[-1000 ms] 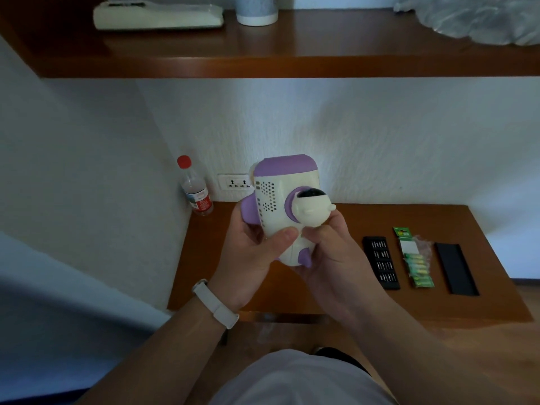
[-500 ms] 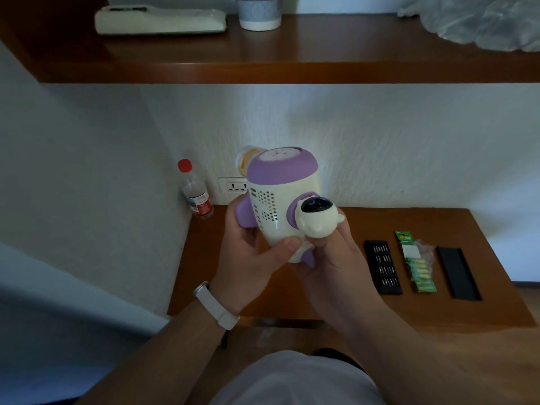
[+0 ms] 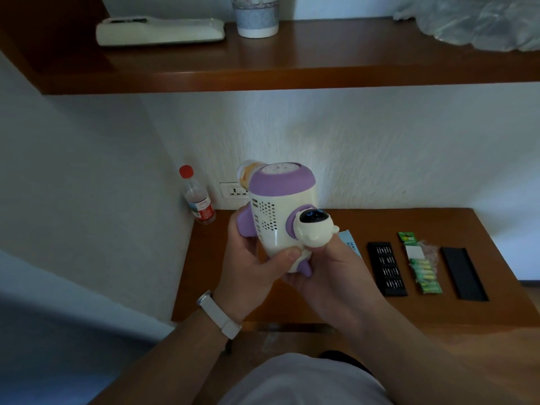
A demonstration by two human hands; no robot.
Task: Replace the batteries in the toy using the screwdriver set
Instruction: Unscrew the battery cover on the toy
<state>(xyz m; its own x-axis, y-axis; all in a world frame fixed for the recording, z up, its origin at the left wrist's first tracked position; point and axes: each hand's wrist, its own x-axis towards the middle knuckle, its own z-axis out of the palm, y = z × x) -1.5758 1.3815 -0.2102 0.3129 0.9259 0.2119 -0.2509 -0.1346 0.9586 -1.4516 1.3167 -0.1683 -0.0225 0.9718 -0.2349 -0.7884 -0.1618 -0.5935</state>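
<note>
A cream and purple rocket-shaped toy with a small astronaut figure on its side is held up over the wooden desk. My left hand grips its left side, thumb pressed on the cream body. My right hand holds it from below and behind the astronaut. On the desk to the right lie an open black tray of screwdriver bits, a green pack of batteries and the tray's black lid.
A clear bottle with a red cap stands in the desk's back left corner beside a wall socket. A blue-and-white paper peeks out behind my right hand. A wooden shelf overhead carries a remote and a cup.
The toy has been tilted so its purple top now shows to the camera, and the astronaut figure has swung lower and to the right. Both hands keep their hold.
</note>
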